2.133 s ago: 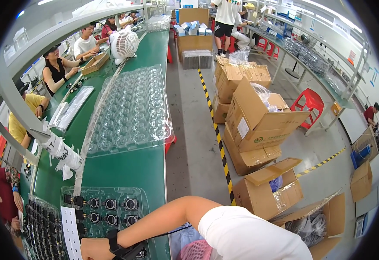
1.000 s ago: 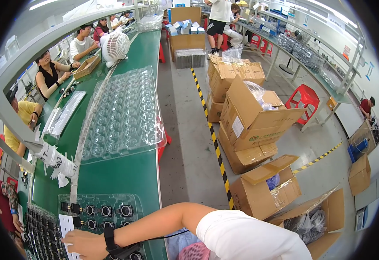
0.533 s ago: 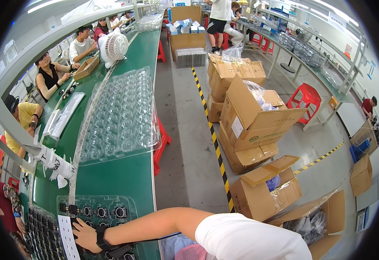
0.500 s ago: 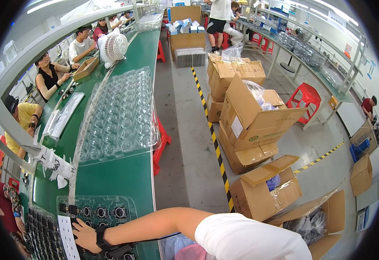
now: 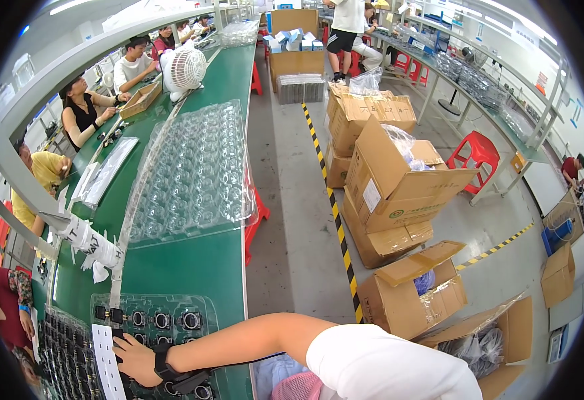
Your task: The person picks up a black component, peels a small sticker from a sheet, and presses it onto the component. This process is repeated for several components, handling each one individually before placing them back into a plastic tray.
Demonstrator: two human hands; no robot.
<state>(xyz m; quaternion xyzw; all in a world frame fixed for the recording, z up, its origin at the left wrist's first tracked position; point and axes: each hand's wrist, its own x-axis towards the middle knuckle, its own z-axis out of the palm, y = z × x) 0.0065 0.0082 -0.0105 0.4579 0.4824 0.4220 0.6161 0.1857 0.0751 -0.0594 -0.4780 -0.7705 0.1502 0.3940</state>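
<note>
My right hand, with a black band on its wrist, reaches in from the lower right, palm down over a clear plastic tray. Its fingers look spread, and the fingertips lie at the edge of a white strip with small dark slots. Round black parts with pale rings sit in the tray's pockets. Left of the strip stands another tray densely filled with dark parts. What lies under my palm is hidden. My left hand is out of view.
A large clear blister tray lies farther up the green table, near a white fan. A wrapped post rises at left. Co-workers sit along the far side. Cardboard boxes and a red stool stand at right.
The whole view has shifted slightly, so things sit a little farther right. My right hand stays at the strip. The co-worker in yellow has changed head and arm position.
</note>
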